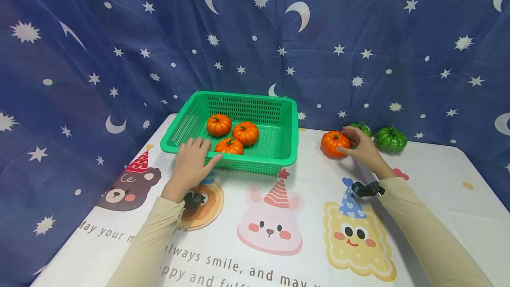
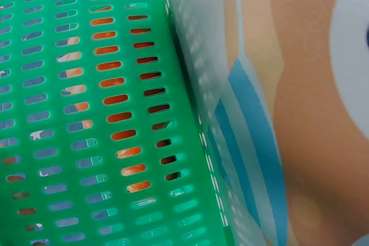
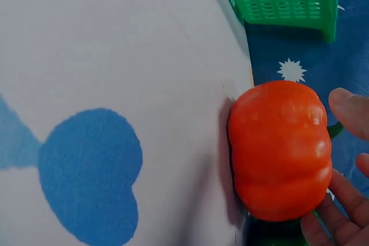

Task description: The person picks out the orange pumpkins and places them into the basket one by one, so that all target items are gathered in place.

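Note:
A green plastic basket [image 1: 275, 161] stands at the back of the table, left of the middle. My left hand [image 1: 192, 163] holds its front rim at the left, fingers bent over the edge and thumb along it. Through the slots in the left wrist view, orange patches [image 2: 118, 101] show. Inside the basket lie an orange pumpkin [image 1: 218, 125], a second orange pumpkin [image 1: 245, 133] and a third orange pumpkin [image 1: 229, 146] near the front. My right hand [image 1: 361, 146] is spread around the right side of another orange pumpkin [image 3: 279, 151] on the table. A gap shows between thumb and pumpkin; finger contact is unclear.
One green pumpkin [image 1: 391, 139] sits at the back right. Another green pumpkin [image 1: 363, 128] is partly hidden behind my right hand. A blue curtain [image 1: 255, 34] with moons and stars hangs behind the white, cartoon-printed tablecloth [image 1: 311, 176].

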`<state>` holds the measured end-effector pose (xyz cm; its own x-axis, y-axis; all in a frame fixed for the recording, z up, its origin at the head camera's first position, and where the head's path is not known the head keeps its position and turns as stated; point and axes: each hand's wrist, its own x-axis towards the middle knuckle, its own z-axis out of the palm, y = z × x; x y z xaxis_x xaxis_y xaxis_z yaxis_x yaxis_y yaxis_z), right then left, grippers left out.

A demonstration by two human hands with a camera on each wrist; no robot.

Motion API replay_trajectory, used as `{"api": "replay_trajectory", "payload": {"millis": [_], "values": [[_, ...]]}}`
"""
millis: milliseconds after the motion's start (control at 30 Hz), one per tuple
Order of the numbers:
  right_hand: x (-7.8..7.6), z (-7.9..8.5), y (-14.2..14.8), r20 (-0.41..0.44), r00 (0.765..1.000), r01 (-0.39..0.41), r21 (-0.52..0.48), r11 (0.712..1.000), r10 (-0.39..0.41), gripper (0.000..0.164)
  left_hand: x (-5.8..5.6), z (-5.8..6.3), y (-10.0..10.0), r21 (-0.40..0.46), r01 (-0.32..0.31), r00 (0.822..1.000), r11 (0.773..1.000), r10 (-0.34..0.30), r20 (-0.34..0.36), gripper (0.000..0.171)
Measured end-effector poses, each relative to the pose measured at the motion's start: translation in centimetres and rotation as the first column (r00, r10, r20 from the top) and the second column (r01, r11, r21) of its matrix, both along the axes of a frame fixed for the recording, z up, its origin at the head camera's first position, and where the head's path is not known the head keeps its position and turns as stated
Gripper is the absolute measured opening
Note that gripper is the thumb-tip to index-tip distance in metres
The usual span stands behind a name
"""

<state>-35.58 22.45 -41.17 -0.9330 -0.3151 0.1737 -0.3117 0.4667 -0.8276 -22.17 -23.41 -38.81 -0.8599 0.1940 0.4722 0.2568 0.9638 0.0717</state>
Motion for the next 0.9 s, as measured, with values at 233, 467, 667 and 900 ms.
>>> {"api": "replay_trajectory", "payload": {"millis": [233, 467, 667, 900], "values": [[-0.05, -0.09, -0.18, -0.005, 1.000, 0.014, 0.039, 0.999, -0.014, 0.067, -0.06, -0.05, -0.11, 0.001, -0.008, 1.000, 1.000, 0.008, -0.009, 0.042], [0.15, 0.03, -0.17, 0.052, 0.999, -0.011, 0.036, 0.999, 0.009, 0.069, -0.11, -0.13, -0.03, -0.009, -0.008, 1.000, 1.000, 0.008, -0.012, 0.043], [0.19, 0.10, -0.20, 0.020, 1.000, -0.007, 0.088, 0.996, 0.005, 0.066, -0.25, -0.19, -0.06, -0.001, 0.006, 0.999, 1.000, -0.006, -0.054, 0.057], [0.36, 0.09, -0.03, 0.043, 0.999, 0.025, 0.148, 0.989, -0.032, 0.062, -0.23, -0.33, -0.08, 0.001, 0.009, 0.998, 1.000, -0.009, -0.056, 0.055]]}}
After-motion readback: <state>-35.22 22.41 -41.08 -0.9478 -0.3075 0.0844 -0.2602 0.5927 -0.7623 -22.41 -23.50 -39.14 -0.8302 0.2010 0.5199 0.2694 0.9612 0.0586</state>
